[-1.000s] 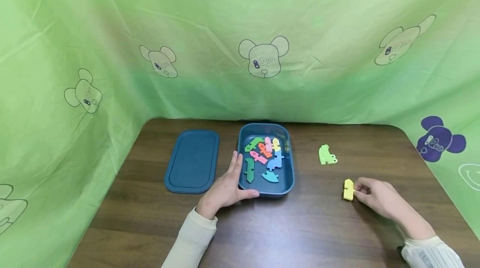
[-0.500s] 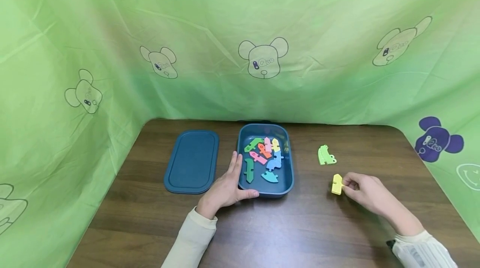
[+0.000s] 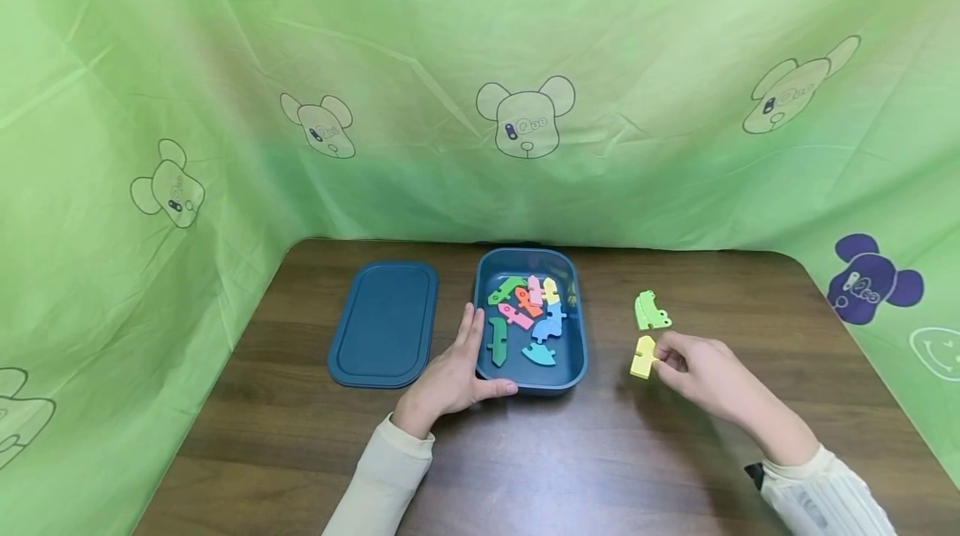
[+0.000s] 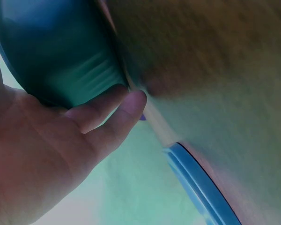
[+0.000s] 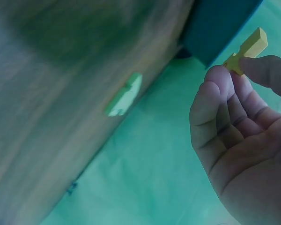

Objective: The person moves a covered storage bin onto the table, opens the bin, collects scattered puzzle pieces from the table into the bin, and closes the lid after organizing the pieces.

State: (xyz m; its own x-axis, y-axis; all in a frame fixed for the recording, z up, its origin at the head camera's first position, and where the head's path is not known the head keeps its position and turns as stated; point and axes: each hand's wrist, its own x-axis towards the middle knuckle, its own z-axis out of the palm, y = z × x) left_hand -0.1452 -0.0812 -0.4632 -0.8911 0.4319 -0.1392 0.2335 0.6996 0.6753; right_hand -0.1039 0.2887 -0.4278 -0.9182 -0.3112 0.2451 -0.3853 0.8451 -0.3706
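Note:
My right hand [image 3: 705,371] pinches a yellow puzzle piece [image 3: 642,357] with a pointed end and a notch. It hangs above the table to the right of the dark blue box; the right wrist view shows this yellow piece [image 5: 253,44] between thumb and fingertips. My left hand [image 3: 447,376] rests against the box [image 3: 582,336], fingers straight along its left wall and thumb at its front edge. Inside the box lie several coloured pieces, among them a dark green one [image 3: 498,342], a teal one [image 3: 538,354] and a blue one [image 3: 551,322].
A light green frog-shaped piece [image 3: 651,313] lies on the wooden table [image 3: 555,469], just beyond the right hand. Left of the box lies a flat dark blue lid [image 3: 384,324]. A green curtain [image 3: 420,177] with mouse-head drawings encloses the back and sides.
My right hand has carried the yellow piece leftward and a little away from me, toward the box. The left hand, box and lid stay put.

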